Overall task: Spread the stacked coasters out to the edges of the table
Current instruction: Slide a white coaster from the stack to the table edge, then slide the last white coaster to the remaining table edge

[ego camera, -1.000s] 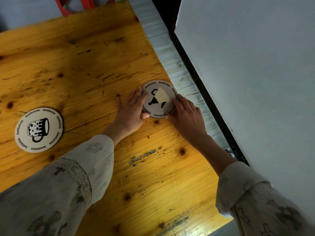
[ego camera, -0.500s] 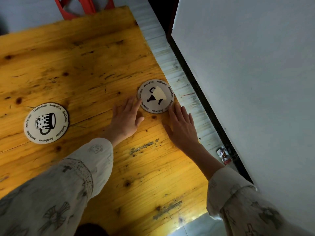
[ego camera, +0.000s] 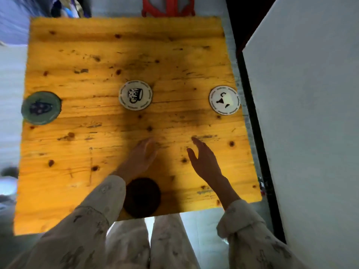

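On the yellow wooden table (ego camera: 77,171), a white coaster with a teacup print (ego camera: 224,100) lies flat at the right edge. Near the middle lies a white coaster with a spotted mug (ego camera: 135,95). A green coaster (ego camera: 41,107) sits at the left edge. A dark brown coaster (ego camera: 142,198) lies at the near edge, partly under my left sleeve. My left hand (ego camera: 140,157) and my right hand (ego camera: 204,160) hover over the near middle of the table, fingers apart, holding nothing.
A white wall or panel (ego camera: 310,113) rises close along the table's right side, with a dark gap between. A red chair (ego camera: 168,6) stands beyond the far edge. My legs show below the near edge.
Both hands have let go of the teacup coaster at the right edge and drawn back toward me. The view has pulled back and shows the whole table.
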